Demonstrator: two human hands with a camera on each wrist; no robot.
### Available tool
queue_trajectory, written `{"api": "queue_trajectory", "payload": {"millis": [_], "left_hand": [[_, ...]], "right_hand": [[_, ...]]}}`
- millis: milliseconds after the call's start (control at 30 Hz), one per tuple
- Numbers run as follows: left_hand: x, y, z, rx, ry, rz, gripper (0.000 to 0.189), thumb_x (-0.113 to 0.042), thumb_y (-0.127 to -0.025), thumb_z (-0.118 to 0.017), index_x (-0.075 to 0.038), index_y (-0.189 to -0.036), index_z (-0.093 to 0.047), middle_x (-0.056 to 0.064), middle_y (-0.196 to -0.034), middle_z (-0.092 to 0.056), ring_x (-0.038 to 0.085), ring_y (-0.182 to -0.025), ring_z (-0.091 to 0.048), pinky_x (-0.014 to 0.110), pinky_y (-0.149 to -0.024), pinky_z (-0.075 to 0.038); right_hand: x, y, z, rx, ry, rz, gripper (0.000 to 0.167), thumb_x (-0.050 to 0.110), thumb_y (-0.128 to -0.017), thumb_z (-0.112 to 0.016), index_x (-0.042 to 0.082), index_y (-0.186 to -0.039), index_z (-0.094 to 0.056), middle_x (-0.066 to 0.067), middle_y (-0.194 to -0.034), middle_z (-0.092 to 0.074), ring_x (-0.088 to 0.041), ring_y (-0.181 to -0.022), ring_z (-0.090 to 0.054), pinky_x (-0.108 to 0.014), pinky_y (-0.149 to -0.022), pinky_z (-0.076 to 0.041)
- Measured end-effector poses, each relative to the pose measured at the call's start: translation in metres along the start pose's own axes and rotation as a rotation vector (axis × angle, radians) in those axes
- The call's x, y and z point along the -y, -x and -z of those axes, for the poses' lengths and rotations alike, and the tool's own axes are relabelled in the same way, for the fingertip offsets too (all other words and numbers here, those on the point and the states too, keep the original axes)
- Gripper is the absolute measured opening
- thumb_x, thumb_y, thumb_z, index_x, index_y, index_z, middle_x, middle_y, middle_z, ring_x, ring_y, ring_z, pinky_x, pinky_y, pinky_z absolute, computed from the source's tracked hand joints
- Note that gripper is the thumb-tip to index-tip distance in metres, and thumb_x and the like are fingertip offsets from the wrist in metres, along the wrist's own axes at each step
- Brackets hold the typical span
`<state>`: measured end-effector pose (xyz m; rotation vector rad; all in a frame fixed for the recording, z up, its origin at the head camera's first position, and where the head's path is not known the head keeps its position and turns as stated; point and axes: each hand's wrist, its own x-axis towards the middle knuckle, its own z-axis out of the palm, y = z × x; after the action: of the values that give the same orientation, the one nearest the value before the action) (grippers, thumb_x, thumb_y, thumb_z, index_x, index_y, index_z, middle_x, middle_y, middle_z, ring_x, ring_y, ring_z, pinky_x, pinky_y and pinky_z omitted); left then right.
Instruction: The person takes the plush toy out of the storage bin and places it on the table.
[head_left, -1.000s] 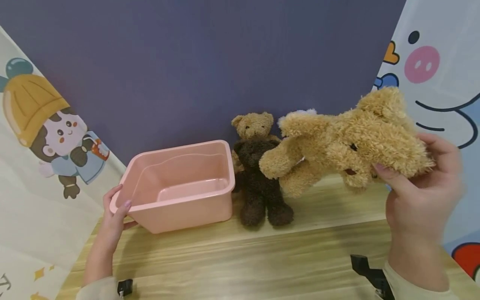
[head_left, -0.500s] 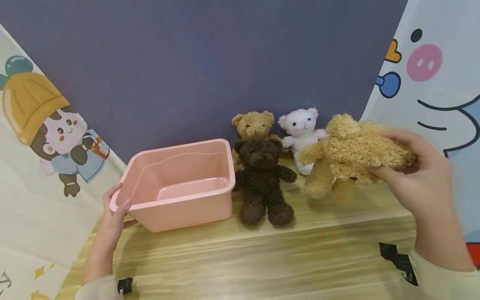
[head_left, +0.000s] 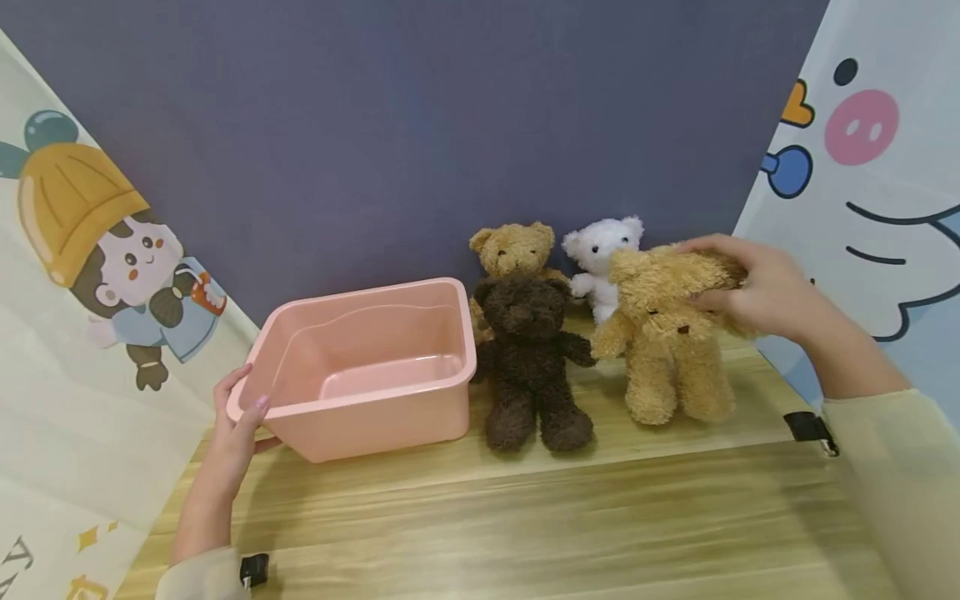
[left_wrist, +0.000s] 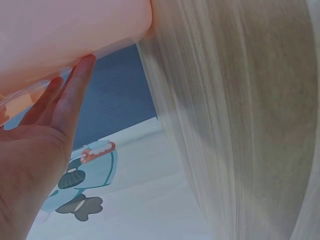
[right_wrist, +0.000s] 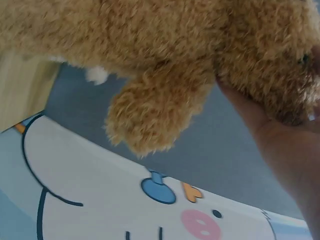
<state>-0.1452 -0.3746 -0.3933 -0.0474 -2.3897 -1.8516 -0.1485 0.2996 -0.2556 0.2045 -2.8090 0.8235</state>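
My right hand point(head_left: 776, 292) grips a curly tan teddy bear point(head_left: 660, 358) by its head. The bear is upright, legs down close over the table, right of the other bears. In the right wrist view its furry body point(right_wrist: 150, 35) fills the top, and the hand point(right_wrist: 285, 147) reaches up behind its head. At the left, my left hand point(head_left: 234, 437) holds the near left corner of a pink plastic bin point(head_left: 375, 425), thumb over the rim. The left wrist view has that hand's fingers point(left_wrist: 72, 97) against the bin's underside.
A dark brown bear point(head_left: 528, 375) sits right beside the bin, in front of a light brown bear point(head_left: 513, 250). Behind the held bear is a white bear point(head_left: 600, 250). A dark blue panel point(head_left: 450, 125) backs the wooden table point(head_left: 525, 525), with printed cartoon sheets point(head_left: 862, 200) at both sides.
My right hand has swung the tan bear from sideways to upright and lowered it toward the table, uncovering the dark bear's arm and part of the white bear. The left hand keeps its hold.
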Motion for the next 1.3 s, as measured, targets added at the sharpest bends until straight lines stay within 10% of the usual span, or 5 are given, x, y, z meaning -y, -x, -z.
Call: {"api": "queue_trajectory", "payload": {"millis": [800,1300], "left_hand": [[-0.001,-0.001,-0.004,-0.019,0.012,-0.017,0.057,-0.03,-0.109,-0.048,-0.042,-0.157,-0.02,0.004,-0.159,-0.025,-0.001,-0.114,-0.055,0.023,-0.073,-0.06],[-0.002,0.002,-0.003,-0.009,0.007,-0.013,0.058,-0.03,-0.11,-0.048,-0.043,-0.158,-0.019,0.002,-0.159,-0.026,0.0,-0.114,-0.056,0.024,-0.076,-0.06]], "right_hand": [[-0.069,-0.044,-0.049,0.22,-0.156,-0.14,0.075,0.027,-0.107,-0.063,0.01,-0.169,-0.024,-0.036,-0.17,-0.02,-0.063,-0.151,-0.023,-0.082,-0.114,-0.03],[-0.085,-0.036,-0.063,0.19,-0.174,-0.058,0.075,0.034,-0.107,-0.063,0.014,-0.169,-0.026,-0.032,-0.163,-0.038,-0.055,-0.14,-0.047,-0.076,-0.109,-0.041]]}}
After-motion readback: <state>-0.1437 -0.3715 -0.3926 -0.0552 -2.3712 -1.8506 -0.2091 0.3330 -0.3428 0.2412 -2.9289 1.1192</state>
